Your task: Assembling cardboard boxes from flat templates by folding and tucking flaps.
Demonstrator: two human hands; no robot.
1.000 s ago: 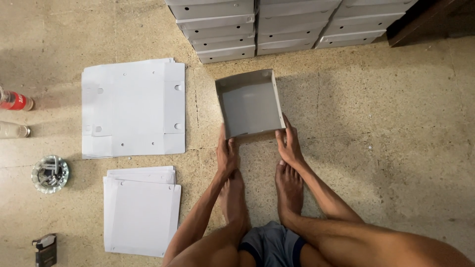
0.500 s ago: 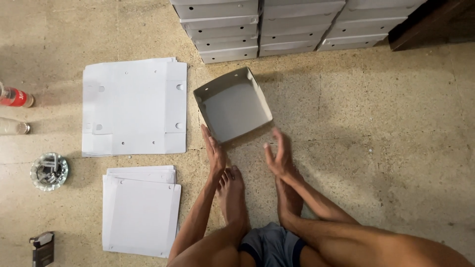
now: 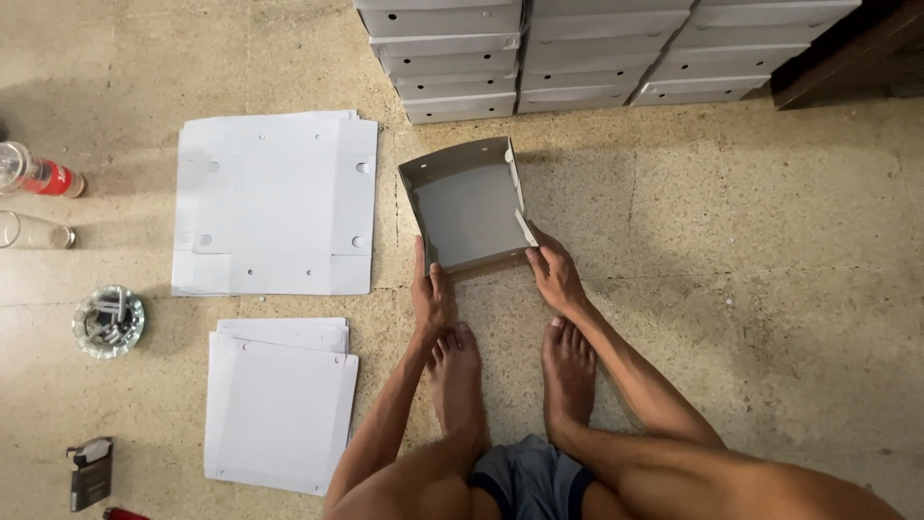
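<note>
A grey half-folded cardboard box (image 3: 469, 207) lies on the floor in front of my bare feet, its walls partly raised. My left hand (image 3: 430, 292) grips its near left corner, fingers along the left wall. My right hand (image 3: 552, 272) holds the near right corner, where a white flap sticks up. Both hands rest on the box's near edge.
A stack of flat white cardboard blanks (image 3: 273, 203) lies to the left, with a smaller stack (image 3: 277, 403) below it. Piles of finished boxes (image 3: 597, 53) line the far side. A bottle (image 3: 37, 174), a glass (image 3: 33, 232), an ashtray (image 3: 108, 321) and a small pack (image 3: 90, 472) sit at far left.
The box was turned askew to the left half a second ago and is now squared again. Both hands have come back onto its near corners.
</note>
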